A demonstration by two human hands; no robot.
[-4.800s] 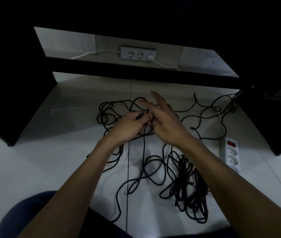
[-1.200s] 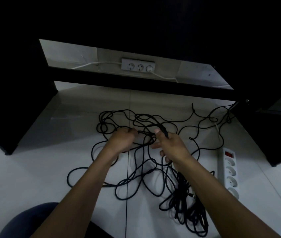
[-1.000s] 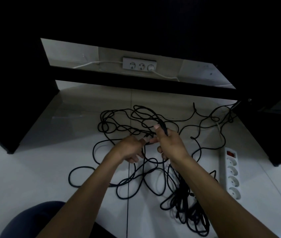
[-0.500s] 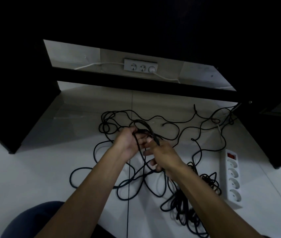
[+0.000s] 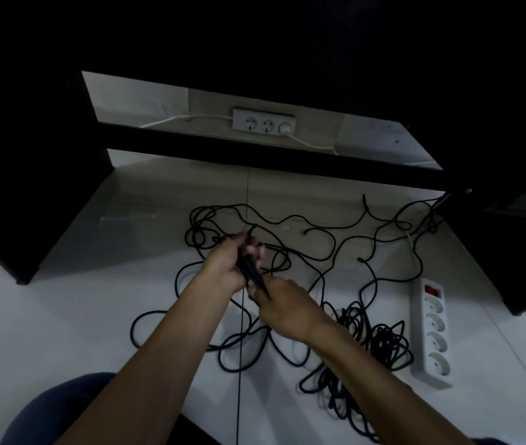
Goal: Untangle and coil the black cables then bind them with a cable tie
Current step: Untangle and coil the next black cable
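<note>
Long black cables (image 5: 325,252) sprawl in loose loops over the white tiled floor (image 5: 62,316). My left hand (image 5: 229,264) grips a small bundle of gathered cable strands (image 5: 252,274), its fingers curled round them. My right hand (image 5: 284,308) sits just below and right of it, pinching the same strands where they leave the left hand. A denser tangled pile of black cable (image 5: 370,345) lies to the right, partly hidden by my right forearm. No cable tie is visible.
A white power strip (image 5: 431,332) with a red switch lies on the floor at the right. Dark furniture panels (image 5: 30,187) stand on both sides, a dark bar (image 5: 271,152) crosses ahead. A wall socket strip (image 5: 263,122) sits behind it. My knee (image 5: 72,409) shows bottom left.
My hands have drawn together and pulled cable in toward me. The left hand now holds a thicker gathered bundle, and the right hand has slid down lower along the strands.
</note>
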